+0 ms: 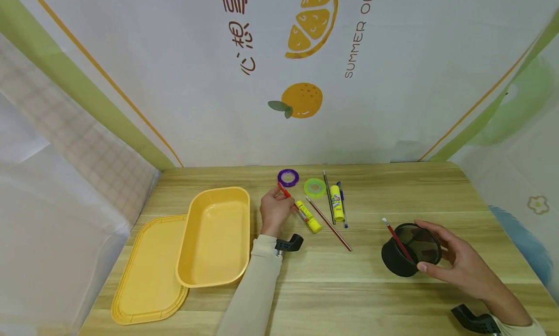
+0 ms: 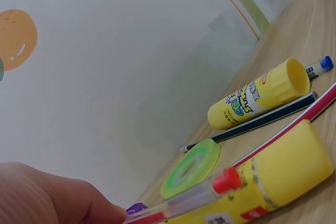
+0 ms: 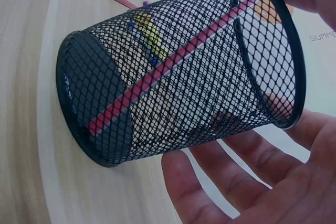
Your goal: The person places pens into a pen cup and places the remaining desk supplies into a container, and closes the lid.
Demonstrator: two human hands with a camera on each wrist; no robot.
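My left hand (image 1: pixel 276 210) pinches a clear-barrelled red pen (image 1: pixel 284 190) between thumb and finger. In the left wrist view the pen's red end (image 2: pixel 227 180) lies across a yellow glue stick (image 1: pixel 309 217); whether they touch, I cannot tell. At the right, my right hand (image 1: pixel 463 260) grips a black mesh pen cup (image 3: pixel 178 77) by its rim and side. One red pencil (image 1: pixel 397 241) leans inside that cup, its white eraser end above the rim. A second red pencil (image 1: pixel 329 224) lies on the table right of the glue stick.
Near the back lie a purple tape roll (image 1: pixel 288 177), a green tape roll (image 1: pixel 315 187), a dark pencil (image 1: pixel 329 195), another glue stick (image 1: pixel 337 203) and a blue pen (image 1: pixel 343 205). Left of my arm, a yellow tray (image 1: pixel 214 243) overlaps its yellow lid (image 1: pixel 148 273).
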